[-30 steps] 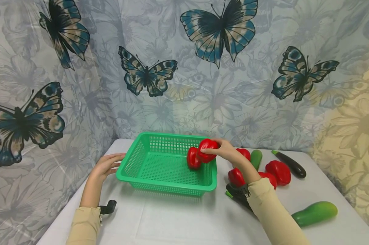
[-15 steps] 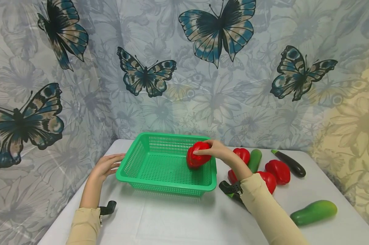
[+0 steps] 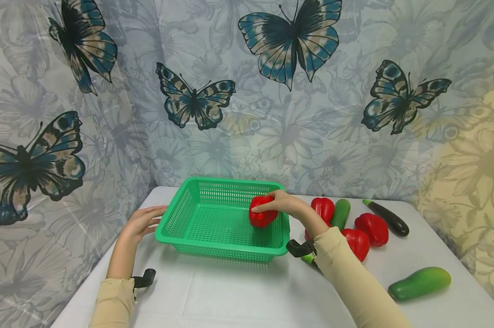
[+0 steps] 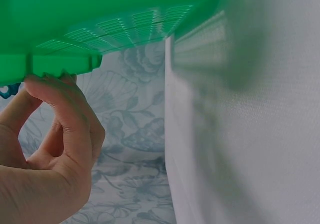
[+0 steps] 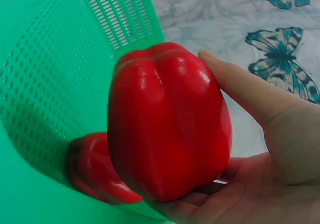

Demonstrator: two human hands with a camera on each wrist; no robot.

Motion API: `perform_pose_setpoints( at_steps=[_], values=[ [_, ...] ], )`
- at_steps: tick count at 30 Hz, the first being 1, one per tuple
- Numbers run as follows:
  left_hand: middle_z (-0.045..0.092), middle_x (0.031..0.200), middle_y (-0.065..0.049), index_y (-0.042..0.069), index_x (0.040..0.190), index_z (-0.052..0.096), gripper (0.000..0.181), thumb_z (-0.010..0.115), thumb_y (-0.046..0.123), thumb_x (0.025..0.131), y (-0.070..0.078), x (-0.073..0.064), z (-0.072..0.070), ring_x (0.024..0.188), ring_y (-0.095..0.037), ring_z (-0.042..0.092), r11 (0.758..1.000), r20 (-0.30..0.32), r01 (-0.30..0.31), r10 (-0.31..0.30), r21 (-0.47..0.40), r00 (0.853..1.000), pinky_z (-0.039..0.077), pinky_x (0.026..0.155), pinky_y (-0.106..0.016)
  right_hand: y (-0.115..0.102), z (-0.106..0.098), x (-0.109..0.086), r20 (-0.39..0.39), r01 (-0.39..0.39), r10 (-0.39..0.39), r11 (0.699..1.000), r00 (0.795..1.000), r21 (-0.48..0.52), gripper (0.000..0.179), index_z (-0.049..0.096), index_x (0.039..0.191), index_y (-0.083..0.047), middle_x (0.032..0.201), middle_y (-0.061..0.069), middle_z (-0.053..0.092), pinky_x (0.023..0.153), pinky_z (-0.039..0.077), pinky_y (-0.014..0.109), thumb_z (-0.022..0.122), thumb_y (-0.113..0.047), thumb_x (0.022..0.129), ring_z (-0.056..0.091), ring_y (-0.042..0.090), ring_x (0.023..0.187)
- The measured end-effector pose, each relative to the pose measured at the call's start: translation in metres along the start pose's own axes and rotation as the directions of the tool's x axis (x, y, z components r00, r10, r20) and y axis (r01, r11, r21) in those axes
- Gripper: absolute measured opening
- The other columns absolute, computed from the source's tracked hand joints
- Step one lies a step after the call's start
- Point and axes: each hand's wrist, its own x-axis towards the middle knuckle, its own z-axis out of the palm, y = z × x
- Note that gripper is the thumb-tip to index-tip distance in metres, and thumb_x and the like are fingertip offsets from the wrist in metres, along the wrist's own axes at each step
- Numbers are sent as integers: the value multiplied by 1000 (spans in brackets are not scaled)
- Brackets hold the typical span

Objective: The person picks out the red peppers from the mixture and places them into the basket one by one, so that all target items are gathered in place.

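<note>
My right hand (image 3: 285, 203) holds a glossy red bell pepper (image 5: 170, 124) inside the right end of the green perforated basket (image 3: 222, 249). Thumb and fingers lie on opposite sides of the pepper in the right wrist view. Lower in the basket, another red bell pepper (image 5: 100, 169) lies partly behind the held one; the head view hides it almost wholly. At the basket's left end, my left hand (image 3: 142, 222) touches the outside of the rim with its fingertips. The left wrist view has these fingers (image 4: 75, 119) loosely bent beneath the green rim.
On the white table right of the basket lie several red bell peppers (image 3: 372, 229), a green cucumber-like vegetable (image 3: 340, 214), and a dark eggplant (image 3: 388, 217). A larger green vegetable (image 3: 421, 283) is nearer the front. Another green-stemmed dark vegetable (image 3: 309, 259) is mostly under my right forearm.
My right hand has moved left and down with the bell pepper, deeper into the basket, and the held pepper now covers the other one in the head view. My left hand stays at the rim.
</note>
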Motion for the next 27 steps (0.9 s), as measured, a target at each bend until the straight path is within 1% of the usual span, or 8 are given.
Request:
perform_pose_setpoints(
  at_steps=[3, 7, 9, 11, 16, 21, 27],
  values=[
    [62, 102, 16, -3, 142, 47, 67, 68, 38, 92, 0, 0, 0, 90, -3, 65, 1000, -9, 2, -2, -2, 1000, 55, 82, -25, -1, 2, 2, 25, -15, 16, 999, 1000, -34, 52, 64, 111, -5, 104, 7, 66, 85, 52, 35, 76, -46, 81, 60, 23, 101],
    [63, 100, 15, -3, 141, 48, 67, 68, 37, 92, 1, 1, 1, 91, -4, 65, 1000, -23, 11, -11, -3, 1000, 55, 80, -25, -1, 3, 6, 49, -41, 45, 996, 998, -84, 62, 60, 118, -4, 112, 8, 62, 87, 52, 38, 76, -50, 80, 55, 24, 110],
    [64, 101, 15, -3, 141, 48, 67, 68, 37, 92, 1, 1, 2, 91, -4, 65, 1000, -28, 16, -16, -3, 999, 55, 80, -25, -2, 3, 7, 67, -43, 49, 995, 997, -87, 64, 58, 119, -2, 116, 10, 59, 88, 52, 38, 76, -50, 80, 54, 25, 112],
    [64, 101, 14, -3, 141, 48, 66, 68, 37, 92, 1, 1, 2, 91, -4, 65, 1000, -29, 19, -19, 0, 999, 55, 81, -25, -2, 5, 8, 91, -38, 46, 996, 995, -86, 62, 59, 118, -1, 117, 12, 59, 88, 52, 37, 75, -48, 81, 56, 26, 111],
    [63, 102, 14, -2, 142, 48, 66, 68, 37, 92, 1, 1, 1, 90, -3, 65, 1000, -28, 18, -18, -1, 999, 55, 82, -26, -1, 9, 12, 140, -48, 60, 995, 988, -85, 60, 58, 119, 0, 115, 10, 62, 88, 54, 36, 77, -43, 81, 59, 24, 109],
    [63, 100, 15, -2, 142, 47, 67, 69, 37, 91, 0, 2, 1, 89, -2, 65, 1000, -29, 21, -21, -10, 999, 55, 81, -25, -2, 14, 14, 166, -59, 74, 994, 983, -95, 57, 59, 117, -2, 112, 8, 64, 86, 55, 35, 78, -41, 80, 60, 22, 108],
    [63, 100, 16, -2, 142, 48, 67, 69, 37, 92, 0, 3, 1, 89, -3, 65, 1000, -31, 20, -21, -12, 999, 55, 81, -25, -2, 19, 15, 211, -53, 60, 998, 976, -41, 52, 56, 117, -1, 111, 8, 64, 87, 56, 36, 77, -34, 83, 60, 22, 107]
  ],
)
